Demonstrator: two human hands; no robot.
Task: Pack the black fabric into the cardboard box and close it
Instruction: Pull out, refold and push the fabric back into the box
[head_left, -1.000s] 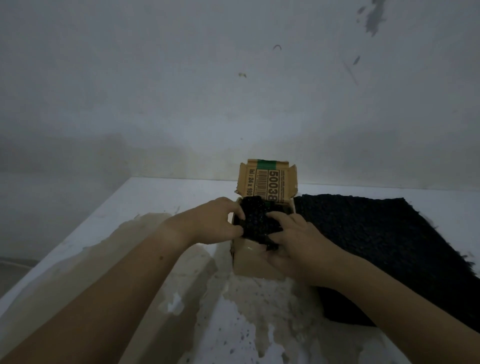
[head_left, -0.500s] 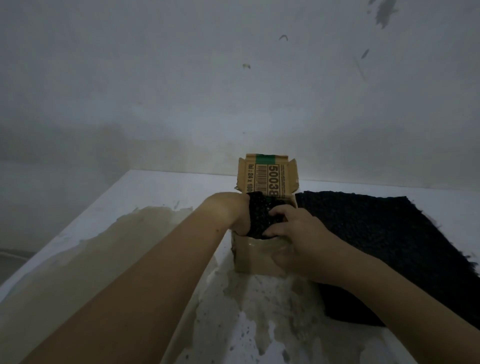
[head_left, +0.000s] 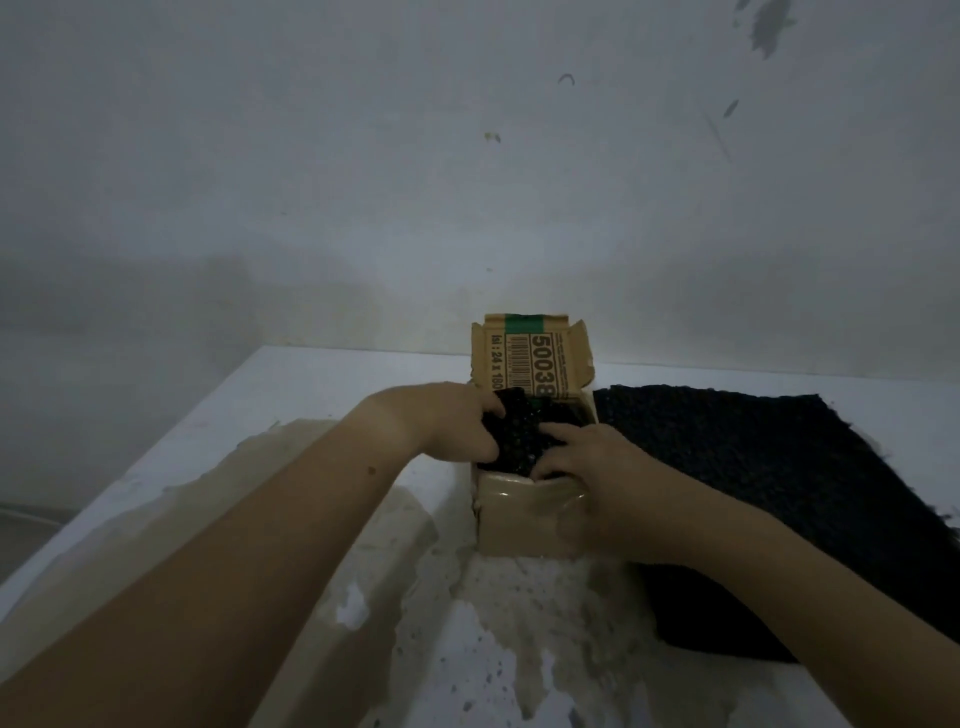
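Black fabric (head_left: 519, 439) bunched in cardboard box (head_left: 524, 525), left hand (head_left: 447, 421) fingers curled round it, right hand (head_left: 597, 467) fingers gripping it

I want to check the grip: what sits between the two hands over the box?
In the head view, the black fabric, bunched in the open cardboard box, lies between the left hand and right hand.

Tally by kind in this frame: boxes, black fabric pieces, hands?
Brown cardboard box, lid open: 1
Black fabric pieces: 2 (crumpled bundle in the box, flat mat beside it)
Bare hands: 2 (left hand, right hand)
Total: 5
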